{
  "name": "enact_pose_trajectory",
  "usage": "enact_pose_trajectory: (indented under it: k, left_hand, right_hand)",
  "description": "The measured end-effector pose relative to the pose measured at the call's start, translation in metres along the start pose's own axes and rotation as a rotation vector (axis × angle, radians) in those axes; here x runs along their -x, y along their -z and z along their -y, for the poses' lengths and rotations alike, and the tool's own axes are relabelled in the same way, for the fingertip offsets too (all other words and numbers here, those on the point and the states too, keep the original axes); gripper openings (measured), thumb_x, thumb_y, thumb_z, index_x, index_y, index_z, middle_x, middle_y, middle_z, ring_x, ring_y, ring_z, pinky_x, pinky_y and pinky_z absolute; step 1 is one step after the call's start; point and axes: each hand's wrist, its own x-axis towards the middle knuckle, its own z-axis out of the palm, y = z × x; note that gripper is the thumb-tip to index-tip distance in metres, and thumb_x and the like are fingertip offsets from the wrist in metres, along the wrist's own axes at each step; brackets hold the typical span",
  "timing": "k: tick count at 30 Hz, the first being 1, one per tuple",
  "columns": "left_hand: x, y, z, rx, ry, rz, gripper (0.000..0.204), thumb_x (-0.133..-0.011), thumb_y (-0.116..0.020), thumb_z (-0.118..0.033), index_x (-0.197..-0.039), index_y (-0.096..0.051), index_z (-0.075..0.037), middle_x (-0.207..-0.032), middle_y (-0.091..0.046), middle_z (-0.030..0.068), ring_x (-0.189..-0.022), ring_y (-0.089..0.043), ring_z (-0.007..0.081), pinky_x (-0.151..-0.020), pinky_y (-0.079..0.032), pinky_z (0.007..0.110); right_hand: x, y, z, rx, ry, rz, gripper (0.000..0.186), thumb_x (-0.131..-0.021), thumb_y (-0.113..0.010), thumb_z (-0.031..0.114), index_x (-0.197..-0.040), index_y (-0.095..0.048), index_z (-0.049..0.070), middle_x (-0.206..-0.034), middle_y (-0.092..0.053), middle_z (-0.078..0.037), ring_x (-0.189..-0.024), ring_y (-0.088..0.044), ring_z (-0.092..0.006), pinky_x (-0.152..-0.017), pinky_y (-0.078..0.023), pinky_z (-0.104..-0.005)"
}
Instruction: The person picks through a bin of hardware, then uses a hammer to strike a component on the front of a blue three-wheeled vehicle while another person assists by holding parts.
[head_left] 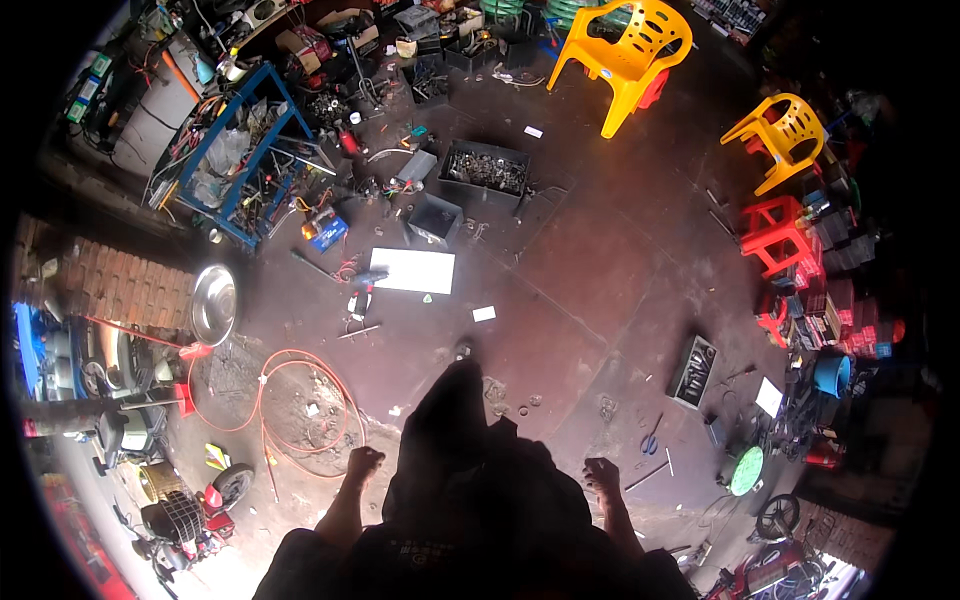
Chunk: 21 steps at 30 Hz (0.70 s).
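Both arms hang at my sides around my dark-clothed body. My left hand [365, 463] is open with loosely bent fingers and no visible object in it, beside looped orange hose [300, 352] lying on the floor. My right hand [601, 474] is also open, fingers slightly curled, with nothing visible in it; near it lie scissors [650, 440] and thin rods [647, 476]. Ahead on the floor are a white board [413, 268] with a dark tool at its left edge and a small white card [484, 313].
Parts bins [484, 170], a blue metal rack [270, 95] and clutter line the back. Yellow chairs [625, 60], red stools [770, 230] and a green round seat [745, 470] stand rightward. A steel basin [214, 300] and motorbikes [190, 510] are leftward; a dark tray [692, 372] lies right.
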Motion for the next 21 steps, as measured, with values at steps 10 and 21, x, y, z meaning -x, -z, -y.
enact_pose_trajectory:
  k: [10,21]
  left_hand:
    - [-0.114,-0.019,-0.408,-0.173,-0.481,-0.079,0.025,-0.077,-0.065,-0.027,-0.085,-0.066,-0.003,-0.086,-0.067,0.0141,-0.082,-0.065,0.0248,-0.073,-0.049,0.036]
    - [-0.194,-0.174,-0.507,-0.486,-0.539,-0.052,0.026,-0.078,-0.066,-0.025,-0.095,-0.068,-0.005,-0.09,-0.068,0.016,-0.086,-0.065,0.028,-0.074,-0.051,0.037]
  right_hand:
    - [-0.124,0.005,0.056,0.64,0.201,-0.05,0.036,-0.084,-0.06,0.037,-0.098,-0.068,0.005,-0.09,-0.068,-0.018,-0.088,-0.067,-0.0292,-0.074,-0.051,-0.039]
    - [-0.37,0.044,0.37,0.15,-0.152,-0.006,0.012,-0.081,-0.062,0.017,-0.086,-0.064,0.006,-0.062,-0.057,-0.002,-0.051,-0.052,-0.0094,-0.045,-0.041,-0.0242]
